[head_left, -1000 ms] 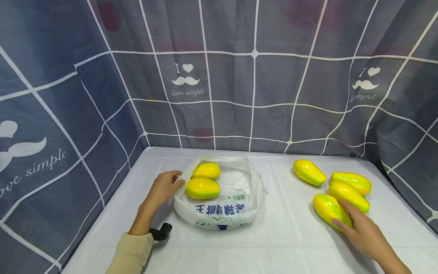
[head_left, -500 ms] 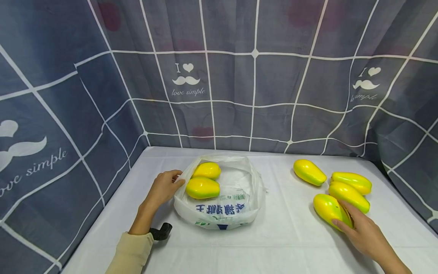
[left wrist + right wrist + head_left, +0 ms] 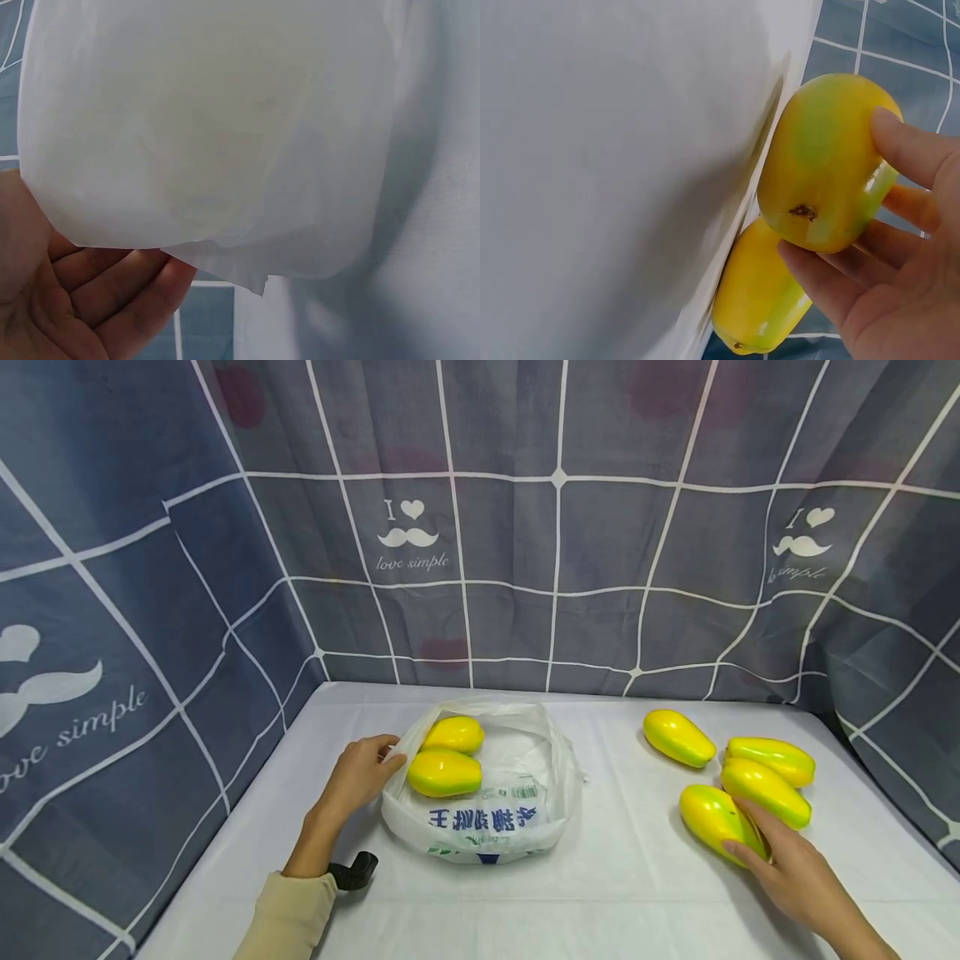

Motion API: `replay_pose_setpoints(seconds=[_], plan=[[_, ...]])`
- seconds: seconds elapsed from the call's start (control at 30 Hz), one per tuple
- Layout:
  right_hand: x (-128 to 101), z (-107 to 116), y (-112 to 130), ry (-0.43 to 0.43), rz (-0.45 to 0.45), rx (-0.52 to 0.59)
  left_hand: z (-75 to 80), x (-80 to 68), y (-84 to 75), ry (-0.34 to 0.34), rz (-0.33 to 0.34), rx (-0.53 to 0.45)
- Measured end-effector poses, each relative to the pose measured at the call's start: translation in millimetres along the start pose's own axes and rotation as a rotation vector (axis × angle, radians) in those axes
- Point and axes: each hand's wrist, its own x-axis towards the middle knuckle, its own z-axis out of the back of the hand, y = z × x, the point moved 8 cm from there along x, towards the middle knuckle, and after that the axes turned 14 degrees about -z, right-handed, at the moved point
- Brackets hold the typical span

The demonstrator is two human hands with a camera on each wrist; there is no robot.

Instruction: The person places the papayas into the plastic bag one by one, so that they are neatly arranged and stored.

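My left hand pinches the left rim of a white plastic bag printed with blue characters. Two yellow-green papayas lie inside on its left side. In the left wrist view, the bag's thin wall fills most of the picture, with my curled fingers at its edge. On the right, my right hand grips the nearest loose papaya, thumb on one side and fingers round the other. The right wrist view shows that papaya end-on, with another papaya behind it.
Beyond the held papaya lie two papayas side by side, a nearer one and a farther one. Another papaya sits apart to their left. A white cloth covers the table, and a dark checked curtain rises behind it.
My right hand and the papaya in it have shifted slightly left, a little away from the neighbouring papaya. The left hand and bag stay practically where they were.
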Motion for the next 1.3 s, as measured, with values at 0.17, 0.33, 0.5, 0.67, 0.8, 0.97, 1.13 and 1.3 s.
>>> replay_pose_setpoints(seconds=[0.17, 0.33, 0.5, 0.67, 0.8, 0.97, 1.13, 1.3], plan=[[-6.1, 2.9, 10.9, -0.066, 0.08, 0.053, 0.5, -2.1, -0.8, -0.009, 0.006, -0.006], [-11.2, 4.3, 21.4, -0.093, 0.14, 0.08, 1.0, -3.7, 1.1, -0.013, 0.01, -0.009], [-14.7, 5.0, 32.1, -0.105, 0.161, 0.07, 0.8, -4.3, 2.1, -0.012, 0.002, -0.02], [-17.1, 8.0, 47.6, -0.122, 0.192, 0.052, 0.8, -3.8, 1.3, -0.01, 0.003, -0.028], [-19.6, 13.1, 59.5, -0.173, 0.254, 0.039, 0.5, -3.2, 0.5, -0.008, 0.002, -0.027], [-20.6, 14.7, 72.8, -0.187, 0.29, 0.032, -0.5, -2.8, 1.9, -0.003, 0.011, -0.026], [-21.1, 10.9, 83.1, -0.105, 0.231, 0.034, -0.8, -2.3, 1.7, -0.011, -0.001, -0.029], [-27.3, 9.9, 98.0, -0.075, 0.259, 0.072, -1.0, -2.0, 2.0, -0.013, -0.011, -0.033]])
